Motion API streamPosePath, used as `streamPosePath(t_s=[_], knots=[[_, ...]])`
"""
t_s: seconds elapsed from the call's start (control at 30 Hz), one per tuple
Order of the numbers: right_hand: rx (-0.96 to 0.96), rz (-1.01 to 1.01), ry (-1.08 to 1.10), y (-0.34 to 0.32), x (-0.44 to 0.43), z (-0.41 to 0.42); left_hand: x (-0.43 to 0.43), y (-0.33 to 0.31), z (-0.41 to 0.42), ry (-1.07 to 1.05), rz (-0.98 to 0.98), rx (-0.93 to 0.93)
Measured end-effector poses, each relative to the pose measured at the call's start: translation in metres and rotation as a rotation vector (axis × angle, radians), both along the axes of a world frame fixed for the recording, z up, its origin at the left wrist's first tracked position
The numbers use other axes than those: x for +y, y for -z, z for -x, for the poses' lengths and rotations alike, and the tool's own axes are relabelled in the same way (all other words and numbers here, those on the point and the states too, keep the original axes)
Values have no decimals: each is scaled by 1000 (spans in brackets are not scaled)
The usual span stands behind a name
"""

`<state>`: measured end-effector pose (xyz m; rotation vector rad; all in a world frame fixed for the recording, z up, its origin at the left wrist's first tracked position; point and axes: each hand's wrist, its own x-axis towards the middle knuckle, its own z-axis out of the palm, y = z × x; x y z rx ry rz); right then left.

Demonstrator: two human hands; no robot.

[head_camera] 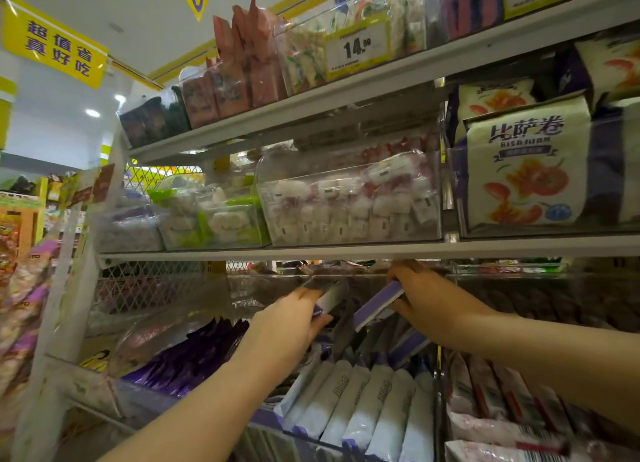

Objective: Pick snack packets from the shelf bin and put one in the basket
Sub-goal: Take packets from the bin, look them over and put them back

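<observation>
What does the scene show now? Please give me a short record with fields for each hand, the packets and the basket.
left hand: holds a white and purple packet
right hand: holds a purple-edged packet, tilted, above the row
row of packets: white and purple, standing on edge below both hands
basket: not in view

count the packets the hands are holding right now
2. One packet is held in the left hand; the other packet is held in the right hand, just right of the first. More may be hidden behind the fingers.
</observation>
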<state>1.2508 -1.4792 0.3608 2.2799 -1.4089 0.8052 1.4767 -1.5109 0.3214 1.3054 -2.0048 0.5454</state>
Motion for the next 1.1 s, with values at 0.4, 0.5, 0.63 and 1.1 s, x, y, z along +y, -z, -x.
streamPosePath(t_s=[0.4,0.5,0.63,1.1], knots=[[130,74,-40,-3,-16,7,-46,-8,-11,-296,-163,-553],[147,47,-36,-3,-20,2,-53,-2,-10,-236,-200,-444],[149,6,-45,-3,-25,-5,-56,-5,-2,-124,-260,-268],[175,-7,-12,-1,-47,-12,-68,-20,8,175,-575,294]])
